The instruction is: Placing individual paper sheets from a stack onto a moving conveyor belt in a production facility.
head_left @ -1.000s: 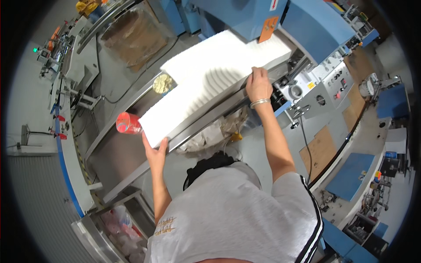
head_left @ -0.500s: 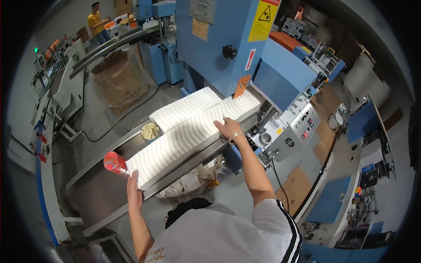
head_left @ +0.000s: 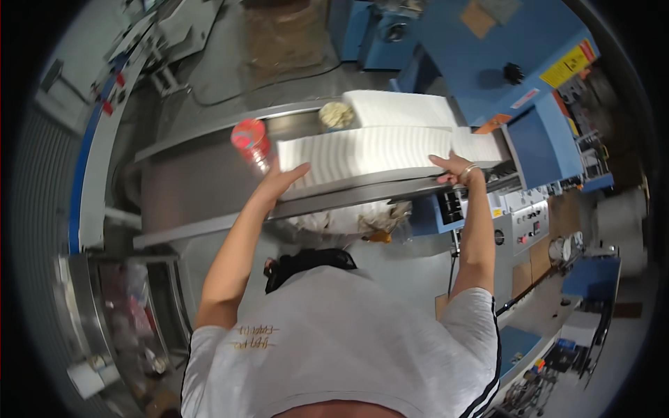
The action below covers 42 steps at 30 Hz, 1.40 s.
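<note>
A long row of white folded paper tissues, packed on edge, lies along a metal trough. At its left end my left hand is closed, thumb over the front side and fingers round the end. My right hand, with a bracelet at the wrist, grips the row's right end, its thumb on top and its other fingers curled low at the front edge. A second white row lies behind, and more white tissues continue toward the machine on the right.
Left of the row a red-topped clear cylinder stands in the trough. A round pale-topped container is beside the rear row. The blue machine rises at the right, with a control panel nearer me. A bag of white scraps sits below the trough.
The view has turned, so the trough now runs nearly level across it. My left thumb has come over the front of the row, and my right hand grips nearer its right end.
</note>
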Tool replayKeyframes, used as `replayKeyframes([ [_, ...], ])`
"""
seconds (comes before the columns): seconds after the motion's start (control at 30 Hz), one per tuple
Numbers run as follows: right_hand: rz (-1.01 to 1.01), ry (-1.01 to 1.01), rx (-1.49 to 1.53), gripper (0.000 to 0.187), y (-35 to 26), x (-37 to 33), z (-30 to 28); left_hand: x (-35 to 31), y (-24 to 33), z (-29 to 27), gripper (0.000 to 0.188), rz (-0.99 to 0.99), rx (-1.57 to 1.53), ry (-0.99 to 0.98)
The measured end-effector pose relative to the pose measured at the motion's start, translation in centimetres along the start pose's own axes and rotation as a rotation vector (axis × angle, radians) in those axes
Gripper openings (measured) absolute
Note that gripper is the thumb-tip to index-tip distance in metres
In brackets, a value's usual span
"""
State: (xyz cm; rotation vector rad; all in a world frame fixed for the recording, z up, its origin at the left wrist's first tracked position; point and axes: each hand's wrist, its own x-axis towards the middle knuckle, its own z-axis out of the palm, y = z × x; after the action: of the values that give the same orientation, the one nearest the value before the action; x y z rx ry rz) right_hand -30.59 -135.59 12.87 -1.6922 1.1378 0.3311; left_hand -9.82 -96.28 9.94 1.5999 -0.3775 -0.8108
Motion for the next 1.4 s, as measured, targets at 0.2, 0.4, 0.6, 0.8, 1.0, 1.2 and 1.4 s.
replayKeyframes([
  [0.2, -0.121, -0.055, -0.157, 0.089, -3.7, -3.9, 6.7, -2.1, 0.1, -5.1, 0.073, -0.026, -0.005, 0.034],
  [0.4, -0.257, -0.198, -0.234, 0.103, -7.1, -6.5, 17.6, -7.7, -1.0, -16.3, 0.066, -0.14, -0.025, 0.196],
  [0.6, -0.468, -0.29, -0.348, 0.091, -11.9, -7.8, 27.6, -12.5, -2.3, -29.0, 0.067, -0.181, -0.127, 0.342],
  [0.8, -0.364, -0.401, -0.411, 0.097, -13.1, -4.3, 25.3, -11.8, -2.0, -27.7, 0.077, -0.136, -0.034, 0.352],
  [1.0, -0.607, -0.099, -0.663, 0.097, -13.1, -3.5, 21.7, -11.0, -1.9, -24.3, 0.091, -0.129, 0.016, 0.436],
  [1.2, -0.967, 0.41, -0.622, 0.083, -20.8, -3.8, 30.5, -10.4, -2.4, -24.9, 0.094, -0.108, 0.05, 0.377],
  [1.4, -0.692, 0.041, -0.679, 0.068, -26.4, -0.7, 38.7, -11.2, -1.4, -24.2, 0.088, -0.108, 0.06, 0.357],
])
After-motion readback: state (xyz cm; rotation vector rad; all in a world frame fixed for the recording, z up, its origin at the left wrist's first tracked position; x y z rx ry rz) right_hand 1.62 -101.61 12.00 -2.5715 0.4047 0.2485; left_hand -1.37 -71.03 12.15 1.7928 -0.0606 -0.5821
